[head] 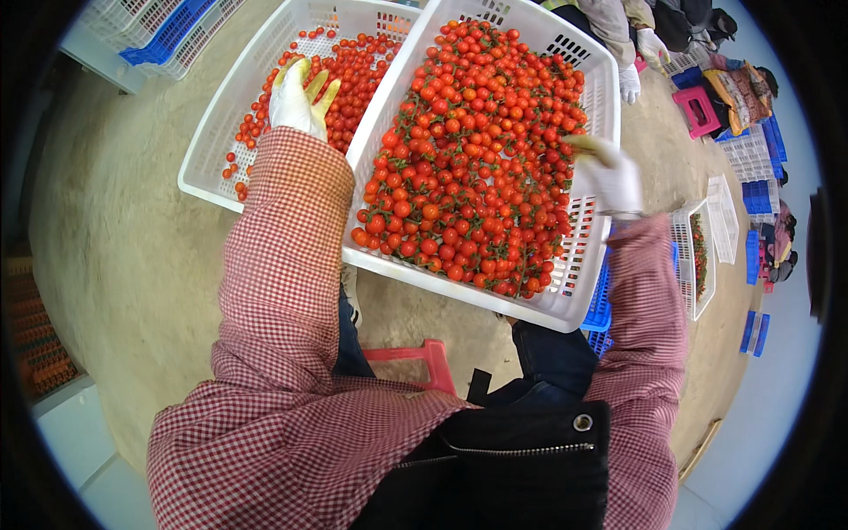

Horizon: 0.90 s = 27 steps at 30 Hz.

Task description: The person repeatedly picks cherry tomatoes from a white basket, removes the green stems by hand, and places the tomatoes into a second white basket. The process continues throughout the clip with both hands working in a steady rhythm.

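My left hand (301, 99), in a white glove with yellowed fingers, hovers over the left white plastic crate (211, 159). Its fingers are apart, with nothing visible between them. Below it, loose red cherry tomatoes (354, 93) lie scattered on the perforated bottom. A second white crate (457, 289), tilted beside the first and overlapping its edge, holds a thick layer of cherry tomatoes with green stems (464, 146). My right hand (613, 175), gloved too, is at this crate's right side, fingertips by the outermost tomatoes. Motion blur hides whether it grips anything.
Blue crates (598, 301) stand under the right crate's near corner. A pink stool (434, 364) is between my legs. Another person's gloved hand (629, 83) shows beyond the crate. Farther right are a crate of tomatoes (682, 258) and a pink stool (695, 111). Stacked crates (162, 36) stand upper left.
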Each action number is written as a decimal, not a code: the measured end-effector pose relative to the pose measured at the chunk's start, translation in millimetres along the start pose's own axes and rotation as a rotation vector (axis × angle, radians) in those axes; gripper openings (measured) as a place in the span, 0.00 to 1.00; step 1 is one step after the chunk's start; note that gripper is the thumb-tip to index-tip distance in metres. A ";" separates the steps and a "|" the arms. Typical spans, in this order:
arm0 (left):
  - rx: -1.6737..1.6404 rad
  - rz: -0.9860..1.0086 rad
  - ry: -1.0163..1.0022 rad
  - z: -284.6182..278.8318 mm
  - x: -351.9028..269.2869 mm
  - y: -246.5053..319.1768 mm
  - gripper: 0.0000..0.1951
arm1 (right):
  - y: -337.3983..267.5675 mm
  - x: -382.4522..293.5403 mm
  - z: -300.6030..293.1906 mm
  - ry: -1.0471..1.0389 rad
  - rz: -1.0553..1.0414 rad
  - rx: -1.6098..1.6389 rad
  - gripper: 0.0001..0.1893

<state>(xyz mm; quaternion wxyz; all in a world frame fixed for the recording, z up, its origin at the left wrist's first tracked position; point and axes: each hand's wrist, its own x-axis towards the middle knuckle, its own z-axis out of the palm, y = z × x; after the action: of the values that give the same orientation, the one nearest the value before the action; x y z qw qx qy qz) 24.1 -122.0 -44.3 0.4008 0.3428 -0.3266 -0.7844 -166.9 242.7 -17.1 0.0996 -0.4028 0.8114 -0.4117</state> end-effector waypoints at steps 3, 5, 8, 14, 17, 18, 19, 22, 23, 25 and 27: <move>-0.068 0.005 -0.001 8.9 -6.1 1.6 0.16 | -61.2 14.6 104.4 -0.327 -0.332 -0.085 0.16; -0.087 -0.002 -0.012 11.2 -7.6 3.9 0.15 | -84.3 17.9 157.3 -0.440 -0.405 -0.146 0.18; -0.097 -0.019 0.013 10.9 -9.1 4.8 0.12 | -99.2 11.6 204.4 -0.660 -0.311 -0.399 0.22; -0.079 -0.075 -0.058 8.4 -7.5 5.2 0.12 | -87.4 8.4 226.3 -0.775 -0.276 -0.490 0.25; -0.090 -0.082 -0.047 10.1 -8.4 3.7 0.11 | -74.0 5.9 227.1 -0.723 -0.324 -0.368 0.22; -0.092 -0.087 -0.046 10.7 -9.6 2.8 0.11 | -69.2 4.7 226.3 -0.682 -0.320 -0.276 0.17; -0.084 -0.092 -0.050 11.5 -10.8 1.9 0.11 | -65.1 4.1 225.6 -0.643 -0.305 -0.204 0.15; -0.062 -0.107 -0.065 13.5 -14.0 1.6 0.11 | -55.9 6.7 219.4 -0.535 -0.224 0.125 0.13; -0.057 -0.114 -0.074 14.3 -15.0 1.7 0.11 | -54.2 8.3 213.9 -0.586 -0.053 0.309 0.17; -0.039 -0.128 -0.102 17.2 -17.8 0.0 0.12 | -50.8 8.5 191.8 -0.610 0.352 0.747 0.19; -0.018 -0.128 -0.166 22.5 -22.9 -4.2 0.12 | -48.0 13.8 154.9 -0.674 0.281 0.876 0.21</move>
<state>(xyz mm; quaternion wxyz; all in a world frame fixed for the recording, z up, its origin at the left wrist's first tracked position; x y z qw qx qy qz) 14.6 -95.2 -28.9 0.3248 0.2932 -0.3288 -0.8369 -72.1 125.3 -78.1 0.5646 -0.3212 0.5342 -0.5410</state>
